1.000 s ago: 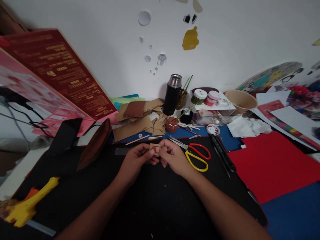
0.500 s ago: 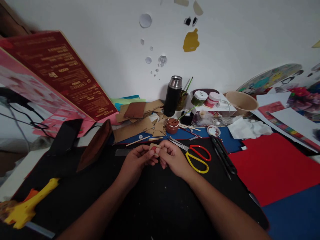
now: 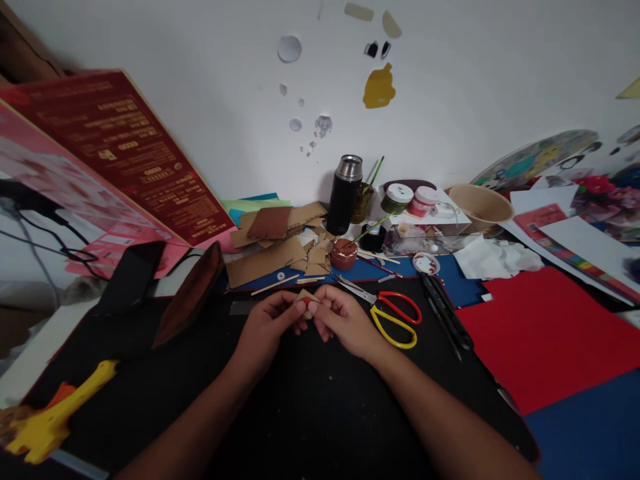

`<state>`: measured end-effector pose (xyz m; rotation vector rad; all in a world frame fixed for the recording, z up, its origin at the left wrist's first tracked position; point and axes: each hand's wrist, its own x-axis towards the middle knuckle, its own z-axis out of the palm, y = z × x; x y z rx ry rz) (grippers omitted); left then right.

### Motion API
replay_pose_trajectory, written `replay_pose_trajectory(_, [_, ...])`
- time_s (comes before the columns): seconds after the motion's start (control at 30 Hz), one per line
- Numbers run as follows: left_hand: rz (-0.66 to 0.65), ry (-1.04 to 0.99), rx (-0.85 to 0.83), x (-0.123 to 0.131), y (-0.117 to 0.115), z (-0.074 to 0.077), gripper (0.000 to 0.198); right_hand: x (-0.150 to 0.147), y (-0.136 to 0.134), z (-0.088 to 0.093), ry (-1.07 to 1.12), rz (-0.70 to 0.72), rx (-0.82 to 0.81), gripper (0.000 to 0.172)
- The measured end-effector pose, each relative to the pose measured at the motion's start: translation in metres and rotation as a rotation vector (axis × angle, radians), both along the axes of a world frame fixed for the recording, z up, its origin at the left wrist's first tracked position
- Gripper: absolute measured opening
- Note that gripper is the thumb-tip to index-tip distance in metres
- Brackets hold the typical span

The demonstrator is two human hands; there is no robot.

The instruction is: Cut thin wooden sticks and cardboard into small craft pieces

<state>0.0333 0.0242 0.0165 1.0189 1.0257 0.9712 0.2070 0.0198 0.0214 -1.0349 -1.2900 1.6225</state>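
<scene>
Cardboard piece in both hands

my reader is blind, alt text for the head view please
A person's left hand and right hand hold a small tan piece with a red patch over a black mat. Scissors lie beside the right hand; cardboard scraps and a black flask are behind.

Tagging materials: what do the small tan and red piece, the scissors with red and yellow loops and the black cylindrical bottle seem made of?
Small tan and red piece: probably matte cardboard, given its dull tan face; the red part is unclear. Scissors: metal blades, greyish sheen; loops likely plastic, evenly coloured. Bottle: bright, reflective metal top; dark body's material uncertain.
</scene>
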Motion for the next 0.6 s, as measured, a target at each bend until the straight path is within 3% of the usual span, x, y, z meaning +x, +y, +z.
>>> replay_pose_trajectory(0.17, [-0.010, 0.097, 0.047, 0.0017, -0.0015, 0.0071, 0.034, -0.0005, -0.0003, -0.0035, -0.027, -0.023, 0.025, 0.042])
replay_pose_trajectory(0.4, [-0.048, -0.189, -0.178, 0.0082, -0.0036, 0.0015, 0.040, -0.0024, -0.0002, -0.0062, -0.002, -0.100, 0.031, 0.046])
replay_pose_trajectory(0.6, [-0.013, -0.181, -0.189, 0.0092, -0.0037, 0.0040, 0.038, -0.0041, -0.0007, -0.0067, 0.003, -0.112, 0.027, 0.047])
